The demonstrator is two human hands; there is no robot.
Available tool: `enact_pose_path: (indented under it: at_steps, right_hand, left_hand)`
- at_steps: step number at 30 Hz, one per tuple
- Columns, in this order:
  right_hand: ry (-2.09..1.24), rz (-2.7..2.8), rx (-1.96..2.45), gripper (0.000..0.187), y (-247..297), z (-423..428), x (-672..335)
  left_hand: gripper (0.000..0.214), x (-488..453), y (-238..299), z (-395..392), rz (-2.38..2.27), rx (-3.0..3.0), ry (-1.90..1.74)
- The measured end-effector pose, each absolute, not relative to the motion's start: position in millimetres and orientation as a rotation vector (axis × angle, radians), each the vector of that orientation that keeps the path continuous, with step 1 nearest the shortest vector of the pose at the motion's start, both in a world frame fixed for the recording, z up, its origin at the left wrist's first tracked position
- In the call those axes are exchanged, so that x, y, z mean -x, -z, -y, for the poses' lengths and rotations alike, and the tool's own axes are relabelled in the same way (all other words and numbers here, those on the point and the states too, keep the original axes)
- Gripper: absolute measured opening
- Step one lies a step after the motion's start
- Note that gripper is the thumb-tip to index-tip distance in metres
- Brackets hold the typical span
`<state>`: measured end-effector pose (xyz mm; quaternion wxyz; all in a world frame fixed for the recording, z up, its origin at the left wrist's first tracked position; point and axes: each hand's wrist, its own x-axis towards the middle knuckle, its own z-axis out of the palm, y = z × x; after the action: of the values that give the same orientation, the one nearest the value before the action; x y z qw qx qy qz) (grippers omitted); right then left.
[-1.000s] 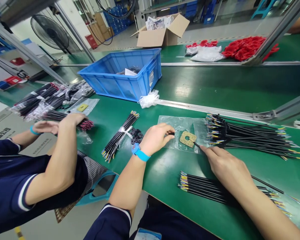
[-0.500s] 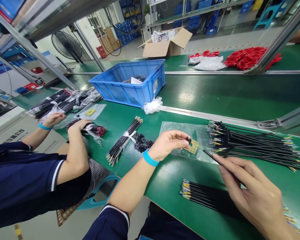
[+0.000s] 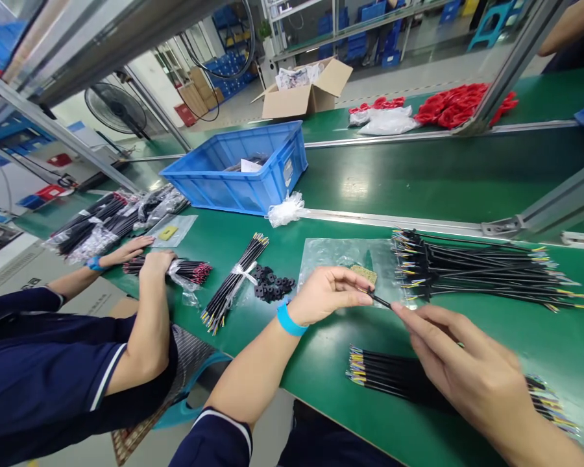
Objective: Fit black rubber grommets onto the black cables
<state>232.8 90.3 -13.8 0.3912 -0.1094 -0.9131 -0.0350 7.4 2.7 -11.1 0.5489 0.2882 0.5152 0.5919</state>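
Between the thumb and fingers of my left hand [image 3: 333, 290] is a small black plastic part, mostly hidden by the fingertips. My right hand [image 3: 467, 357] pinches a black cable [image 3: 382, 301], whose tip meets the left fingertips at that part. Behind my left hand a yellowish perforated block [image 3: 365, 275] lies on a clear plastic bag [image 3: 316, 253]. Below my hands is a row of black cables [image 3: 394, 376] with coloured wire ends, partly covered by my right hand. More cables with black parts on them [image 3: 486, 272] are piled at the right.
Loose black plastic parts [image 3: 272, 284] lie left of my forearm, beside a tied cable bundle [image 3: 234, 279]. A blue crate [image 3: 233, 188] stands behind them. A co-worker's hand [image 3: 158, 263] rests on another bundle [image 3: 194, 271]. A metal rail [image 3: 394, 222] crosses the green table [image 3: 321, 363].
My right hand has moved left, bringing the cable's tip to the black part in my left fingers. The co-worker's far hand has reached forward. The view has shifted slightly.
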Motion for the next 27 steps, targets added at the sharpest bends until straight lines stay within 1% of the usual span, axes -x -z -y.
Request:
enact_pose_path:
  at_steps: [2, 6, 9, 13, 18, 24, 27]
  right_hand:
    - [0.116, 2.314, 0.251, 0.029, 10.4, -89.4, -232.2]
    - [0.138, 2.280, 0.233, 0.029, 4.1, -87.8, -231.7]
    - [0.090, 2.259, 0.281, 0.023, 1.9, -86.9, -231.9]
    - [-0.146, 2.262, 0.336, 0.008, 2.2, -87.0, -232.5]
    - [-0.429, 2.279, 0.299, 0.008, 3.2, -88.8, -231.5]
    - [-0.578, 2.275, 0.301, 0.008, 4.1, -87.7, -229.5]
    - [-0.635, 2.267, 0.290, 0.008, 5.8, -87.2, -228.8]
  left_hand:
    - [0.047, -11.0, 13.0, -1.6, -1.243, -0.731, -1.362]
    - [0.046, -17.8, 15.6, -0.1, -1.293, -0.881, -1.381]
    - [0.039, -20.3, 15.2, 1.0, -1.345, -1.077, -1.433]
    - [0.031, -21.2, 13.2, 2.4, -1.387, -1.355, -1.502]
    - [0.029, -22.8, 11.8, 3.2, -1.391, -1.532, -1.529]
    - [0.033, -25.0, 11.6, 2.7, -1.401, -1.618, -1.490]
    - [0.031, -26.8, 11.5, 2.6, -1.352, -1.674, -1.477]
